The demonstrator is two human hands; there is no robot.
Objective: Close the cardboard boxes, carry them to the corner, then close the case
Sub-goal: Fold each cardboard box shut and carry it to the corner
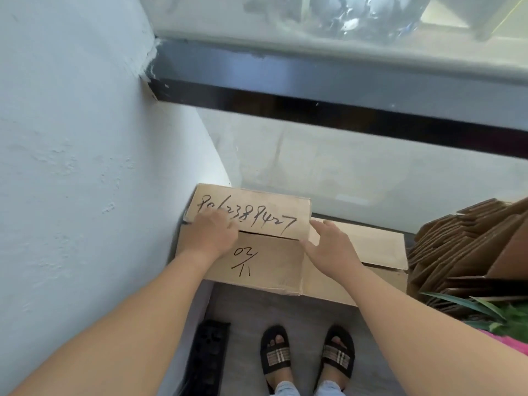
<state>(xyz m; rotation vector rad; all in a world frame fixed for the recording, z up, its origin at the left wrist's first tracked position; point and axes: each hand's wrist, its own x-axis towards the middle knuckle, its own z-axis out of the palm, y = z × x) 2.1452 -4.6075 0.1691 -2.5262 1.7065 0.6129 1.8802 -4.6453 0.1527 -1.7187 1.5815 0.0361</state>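
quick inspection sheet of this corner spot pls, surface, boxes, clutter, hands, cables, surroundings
surface: grey floor, boxes standing on it in the corner
job's things: handwritten box, flaps down; plain box beside it, closed; case not seen
clutter: stack of flat cardboard, green leaves, black grid
hands: left hand flat on the flaps; right hand open at the box's right edge
cables: nothing seen
surroundings: white wall on the left, window above a dark ledge

2 boxes (pixel 268 238) in the corner, 2 hands (pixel 210 234) on them, 2 sandals (pixel 275 357) below, 1 cardboard stack (pixel 468 252), 1 plant (pixel 491 312).
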